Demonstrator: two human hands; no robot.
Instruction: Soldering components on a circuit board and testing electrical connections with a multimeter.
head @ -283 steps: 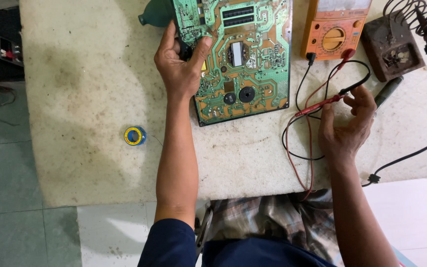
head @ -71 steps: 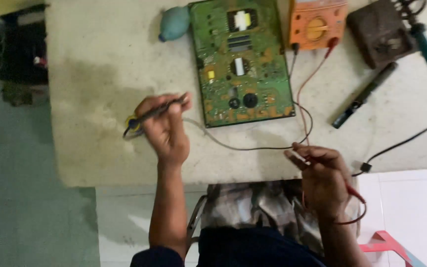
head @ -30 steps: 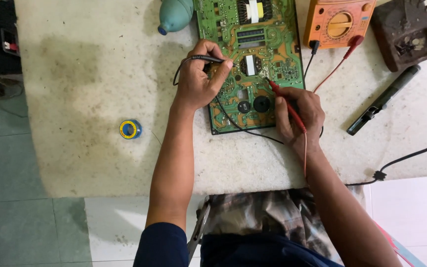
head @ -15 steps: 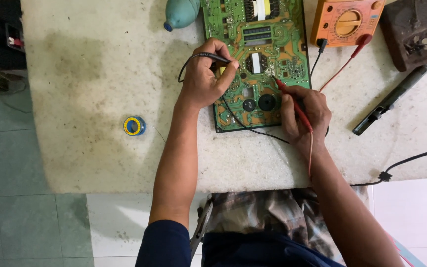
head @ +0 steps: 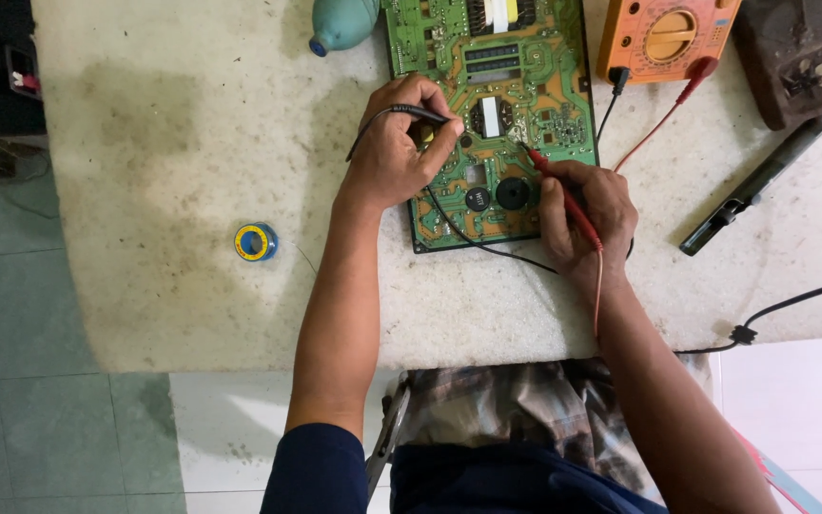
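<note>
Left hand grips black probe; right hand grips red probe, both on the circuit board. A slipping tip could bridge neighbouring contacts between the hands.

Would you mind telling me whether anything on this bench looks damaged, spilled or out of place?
Nothing looks damaged. The white table has a dark stain near its left side, and the solder spool lies alone, apart from the circuit board.
</note>
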